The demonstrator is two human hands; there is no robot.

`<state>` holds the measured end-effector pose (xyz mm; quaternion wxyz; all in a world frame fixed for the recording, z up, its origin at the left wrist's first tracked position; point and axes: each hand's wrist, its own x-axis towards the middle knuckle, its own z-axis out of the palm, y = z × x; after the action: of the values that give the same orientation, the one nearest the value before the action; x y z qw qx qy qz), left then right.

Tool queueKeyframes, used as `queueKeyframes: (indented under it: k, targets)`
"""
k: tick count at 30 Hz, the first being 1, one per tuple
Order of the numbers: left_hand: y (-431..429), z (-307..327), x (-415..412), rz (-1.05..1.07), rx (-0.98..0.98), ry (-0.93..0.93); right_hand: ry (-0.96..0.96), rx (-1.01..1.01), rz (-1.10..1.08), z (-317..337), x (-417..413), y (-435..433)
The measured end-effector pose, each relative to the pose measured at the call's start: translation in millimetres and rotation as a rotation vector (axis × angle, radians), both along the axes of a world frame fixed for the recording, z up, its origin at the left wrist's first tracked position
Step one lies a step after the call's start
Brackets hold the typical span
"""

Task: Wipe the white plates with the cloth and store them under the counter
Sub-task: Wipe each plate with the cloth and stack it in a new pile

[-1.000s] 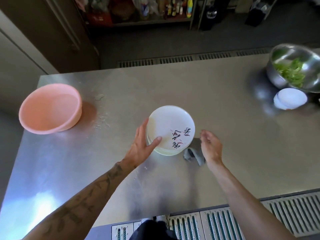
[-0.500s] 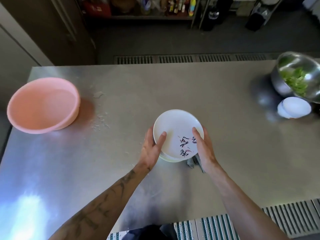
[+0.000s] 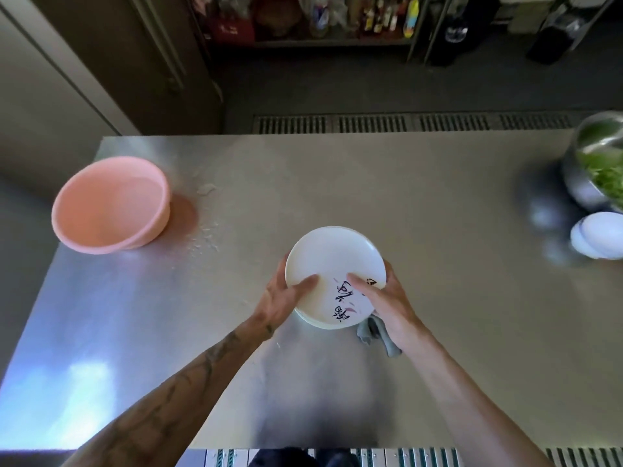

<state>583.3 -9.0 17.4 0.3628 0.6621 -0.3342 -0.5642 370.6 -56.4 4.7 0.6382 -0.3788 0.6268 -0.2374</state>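
— What's on the counter (image 3: 438, 214)?
— Pink basin (image 3: 111, 205) far left; steel bowl (image 3: 580, 188) holding greens (image 3: 603, 176), right edge.
— The white plates (image 3: 333, 261)?
— Stacked mid-counter, left hand (image 3: 281, 298) and right hand (image 3: 387, 305) gripping their sides; cloth (image 3: 365, 332) just beside.

right hand (image 3: 387, 306) now on the plates (image 3: 332, 259) too

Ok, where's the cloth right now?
In the head view, the grey cloth lies on the counter beside the plates, partly under the right hand.
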Motion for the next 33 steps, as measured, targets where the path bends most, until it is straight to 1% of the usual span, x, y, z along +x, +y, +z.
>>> queueKeyframes:
  k: [3,6,10,15,18,27,33]
  targets:
    - [1,-2,-6,0.071,-0.013,-0.029,0.052,0.03,-0.051,-5,6,3]
    - [0,0,-10,0.121,-0.014,-0.003,0.076,0.038,-0.074,-4,11,3]
    - [-1,3,-15,0.19,-0.011,0.038,-0.079,0.025,-0.128,2,14,-1]
    - [2,7,-20,0.211,-0.034,0.035,-0.164,0.025,-0.175,6,13,2]
    - [6,9,-22,0.208,-0.054,0.02,-0.158,0.007,-0.179,8,16,4]
    - [14,8,-26,0.284,-0.106,-0.029,-0.109,-0.084,-0.223,24,29,6]
    - [15,11,-37,0.366,-0.118,-0.038,-0.107,-0.08,-0.227,24,30,6]
